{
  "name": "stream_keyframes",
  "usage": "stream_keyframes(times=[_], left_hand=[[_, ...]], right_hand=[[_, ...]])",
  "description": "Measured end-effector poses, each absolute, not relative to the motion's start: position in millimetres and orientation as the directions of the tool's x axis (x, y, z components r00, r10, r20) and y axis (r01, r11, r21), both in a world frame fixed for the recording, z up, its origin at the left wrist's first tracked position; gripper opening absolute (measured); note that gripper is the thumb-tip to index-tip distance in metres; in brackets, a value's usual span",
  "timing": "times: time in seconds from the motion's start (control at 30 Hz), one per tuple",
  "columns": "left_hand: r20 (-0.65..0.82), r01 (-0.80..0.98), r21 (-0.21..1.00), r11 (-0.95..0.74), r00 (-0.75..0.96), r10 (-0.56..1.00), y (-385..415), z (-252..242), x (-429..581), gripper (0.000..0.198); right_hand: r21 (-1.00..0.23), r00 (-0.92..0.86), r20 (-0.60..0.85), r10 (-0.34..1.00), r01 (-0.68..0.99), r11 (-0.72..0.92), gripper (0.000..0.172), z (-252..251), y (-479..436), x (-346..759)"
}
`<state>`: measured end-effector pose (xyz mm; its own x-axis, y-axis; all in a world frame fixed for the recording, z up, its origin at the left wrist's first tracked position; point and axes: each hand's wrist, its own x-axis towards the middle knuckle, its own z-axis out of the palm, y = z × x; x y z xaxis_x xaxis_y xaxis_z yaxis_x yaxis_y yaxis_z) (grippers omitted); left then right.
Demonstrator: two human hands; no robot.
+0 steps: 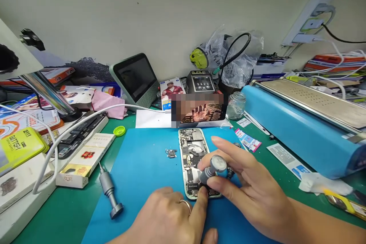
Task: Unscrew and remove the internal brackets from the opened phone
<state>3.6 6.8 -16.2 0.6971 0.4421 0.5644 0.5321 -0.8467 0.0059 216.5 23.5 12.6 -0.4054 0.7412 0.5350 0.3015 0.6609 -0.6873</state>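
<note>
An opened phone (192, 152) with its circuit boards exposed lies on a blue work mat (143, 167). My right hand (246, 187) is closed around a grey precision screwdriver (213, 167), its tip down at the phone's lower end. My left hand (171, 217), wearing a ring, rests on the mat with a fingertip pressed against the phone's bottom edge; it holds nothing that I can see. A small loose part (170, 153) lies on the mat left of the phone. A second grey screwdriver (110, 192) lies at the mat's left edge.
A long blue machine (294, 129) stands at the right. A small screen (134, 78), a controller box (200, 82), a glass jar (236, 105) and a plastic bag (237, 61) stand at the back. Boxes, a white cable (50, 152) and a dismantled phone (76, 133) crowd the left.
</note>
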Motion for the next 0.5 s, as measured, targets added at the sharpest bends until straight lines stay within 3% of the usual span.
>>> stream_keyframes(times=[0.23,0.5], left_hand=[[0.583,0.556,-0.011,-0.831,0.679,0.446,4.1,-11.0,5.9,0.029],[0.595,0.587,-0.027,-0.809,0.660,0.459,2.1,-8.0,5.3,0.033]], right_hand=[[-0.613,-0.457,0.579,0.676,0.302,0.730,0.063,21.6,28.9,214.2],[-0.699,-0.432,0.507,0.746,0.301,0.649,0.064,20.6,25.5,213.1]])
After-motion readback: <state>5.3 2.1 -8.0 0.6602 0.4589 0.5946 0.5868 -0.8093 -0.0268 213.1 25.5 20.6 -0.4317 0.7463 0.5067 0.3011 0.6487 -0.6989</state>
